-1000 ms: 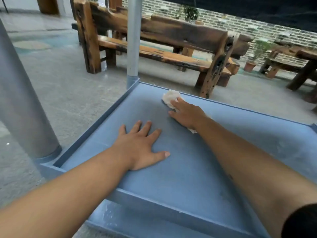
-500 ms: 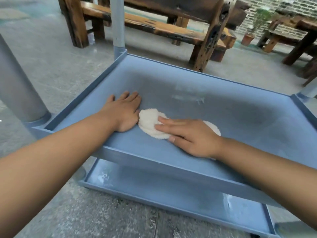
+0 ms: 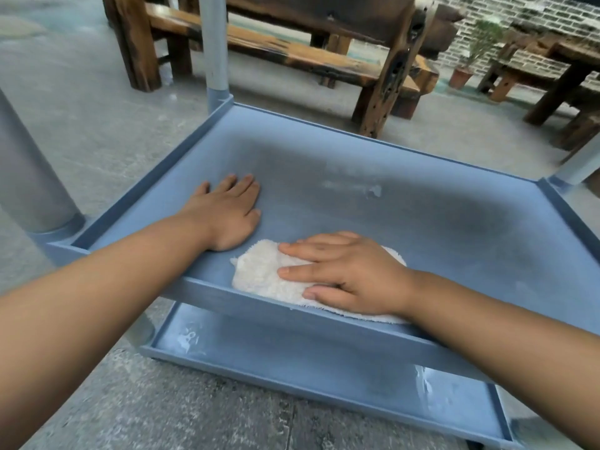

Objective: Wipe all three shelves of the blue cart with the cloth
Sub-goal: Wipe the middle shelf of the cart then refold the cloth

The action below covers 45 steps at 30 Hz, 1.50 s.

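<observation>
- The blue cart (image 3: pixel 454 228) is filling most of the view; its middle shelf (image 3: pixel 406 222) is lying open in front of the person, dusty grey in the centre with pale smears toward the far side, and a lower shelf (image 3: pixel 324 362) is showing beneath it.
- Grey posts (image 3: pixel 212 43) are rising from the cart's corners.
- A dark wooden bench (image 3: pixel 292 53) is standing on the concrete floor (image 3: pixel 81 108) beyond the cart, with a potted plant (image 3: pixel 470 60) by a brick wall.
- The white cloth (image 3: pixel 259 274) is lying on the middle shelf against its near rim.
- The right hand (image 3: pixel 350 274) is pressing flat on the cloth, fingers straight and slightly spread, pointing left.
- The left hand (image 3: pixel 227 212) is resting palm down on the bare shelf just left of the cloth, fingers straight and close together.
- No brand, label or writing is readable anywhere.
</observation>
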Tool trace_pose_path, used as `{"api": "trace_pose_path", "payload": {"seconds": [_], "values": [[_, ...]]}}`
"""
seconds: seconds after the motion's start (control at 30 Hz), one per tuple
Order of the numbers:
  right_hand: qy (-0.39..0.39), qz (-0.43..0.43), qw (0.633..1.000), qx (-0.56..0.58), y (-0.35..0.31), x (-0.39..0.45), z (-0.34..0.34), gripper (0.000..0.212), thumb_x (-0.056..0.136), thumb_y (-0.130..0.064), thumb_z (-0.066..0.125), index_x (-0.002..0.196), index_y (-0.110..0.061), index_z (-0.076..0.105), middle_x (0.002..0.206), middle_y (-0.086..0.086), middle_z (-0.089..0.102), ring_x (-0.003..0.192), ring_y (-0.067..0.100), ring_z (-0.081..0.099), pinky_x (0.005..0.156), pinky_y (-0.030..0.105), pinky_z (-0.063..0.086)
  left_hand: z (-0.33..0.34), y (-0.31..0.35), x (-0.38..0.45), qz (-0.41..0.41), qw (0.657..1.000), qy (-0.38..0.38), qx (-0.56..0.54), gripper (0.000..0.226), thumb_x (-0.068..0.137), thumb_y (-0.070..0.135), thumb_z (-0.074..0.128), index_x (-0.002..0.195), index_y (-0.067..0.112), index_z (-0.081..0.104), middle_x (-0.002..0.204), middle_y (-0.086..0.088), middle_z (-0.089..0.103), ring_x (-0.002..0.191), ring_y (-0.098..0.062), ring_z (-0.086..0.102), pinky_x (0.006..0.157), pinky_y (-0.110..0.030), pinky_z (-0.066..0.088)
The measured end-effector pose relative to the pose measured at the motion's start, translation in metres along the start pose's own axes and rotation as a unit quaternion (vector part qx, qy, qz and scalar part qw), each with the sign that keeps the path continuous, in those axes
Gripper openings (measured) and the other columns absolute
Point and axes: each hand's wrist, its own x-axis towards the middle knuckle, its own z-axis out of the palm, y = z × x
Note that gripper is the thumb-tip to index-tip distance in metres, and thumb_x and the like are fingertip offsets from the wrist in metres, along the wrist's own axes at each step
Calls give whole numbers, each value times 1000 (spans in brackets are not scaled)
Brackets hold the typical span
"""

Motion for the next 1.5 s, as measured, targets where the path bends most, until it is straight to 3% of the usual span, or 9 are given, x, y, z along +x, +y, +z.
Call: {"api": "trace_pose_path", "payload": {"seconds": [0.1, 0.2, 0.43, 0.6, 0.83, 1.0, 1.17, 1.27, 1.5], "values": [[6, 58, 998, -19, 31, 0, 0, 36, 96, -25, 57, 132, -22, 60, 146, 4, 49, 132, 28, 49, 105, 45, 44, 0, 0, 0, 4, 1000, -10, 6, 62, 100, 47, 15, 155, 25, -2, 163, 8, -9, 150, -15, -3, 118, -47, 4], [-41, 154, 986, -38, 77, 1, -7, 39, 101, -23, 49, 140, -22, 51, 153, 4, 37, 142, 26, 36, 115, 39, 30, 1, 1, -1, 12, 1000, -15, 12, 63, 100, 49, 12, 155, 25, -4, 163, 8, -11, 150, -15, -4, 119, -47, 4], [-58, 287, 952, -82, 176, 20, -10, 42, 104, -40, 34, 146, -44, 34, 158, -15, 25, 146, 13, 23, 115, 31, 20, 0, 2, -1, 15, 999, -20, 23, 64, 99, 50, 10, 155, 25, -9, 162, 8, -15, 150, -16, -7, 120, -46, 3], [-50, 319, 941, -98, 223, 36, -10, 41, 103, -46, 30, 144, -45, 37, 156, -11, 31, 143, 17, 30, 112, 40, 30, 1, 0, 0, 16, 999, -13, 36, 65, 97, 52, 6, 153, 26, -15, 161, 9, -18, 149, -14, -12, 119, -42, 1], [-7, 335, 934, -121, 262, 50, -11, 34, 102, -38, 32, 129, -35, 51, 133, -1, 52, 120, 24, 49, 94, 46, 45, 4, -2, 0, 16, 999, -1, 43, 65, 96, 54, 4, 152, 29, -19, 159, 12, -23, 148, -12, -15, 118, -39, -1], [5, 384, 910, -155, 281, 54, -7, 34, 102, -38, 28, 126, -33, 50, 136, 0, 46, 122, 27, 46, 94, 51, 45, 2, 0, 1, 17, 999, -7, 41, 66, 95, 55, 3, 152, 29, -19, 159, 13, -24, 147, -11, -17, 119, -40, -3], [-85, 422, 897, -98, 281, 59, -5, 60, 91, -58, 28, 148, -41, 18, 163, -4, 6, 146, 30, 18, 111, 56, 28, -3, 3, -4, 11, 1000, -15, 20, 84, 82, 73, -2, 153, 30, -15, 159, 15, -20, 147, -9, -16, 120, -43, 0], [-96, 405, 906, -79, 277, 61, -6, 68, 87, -61, 34, 148, -42, 13, 162, -5, 7, 143, 29, 24, 110, 51, 30, -5, 6, -6, 7, 1000, -13, 15, 94, 74, 79, -5, 153, 30, -13, 160, 14, -19, 148, -11, -14, 120, -43, 2], [-99, 412, 901, -91, 269, 57, -5, 56, 91, -60, 30, 144, -52, 15, 163, -12, 4, 139, 33, 36, 109, 51, 33, -4, 6, -4, 9, 1000, -1, 15, 96, 73, 82, -4, 154, 30, -12, 161, 14, -17, 148, -11, -13, 120, -43, 3]]}}
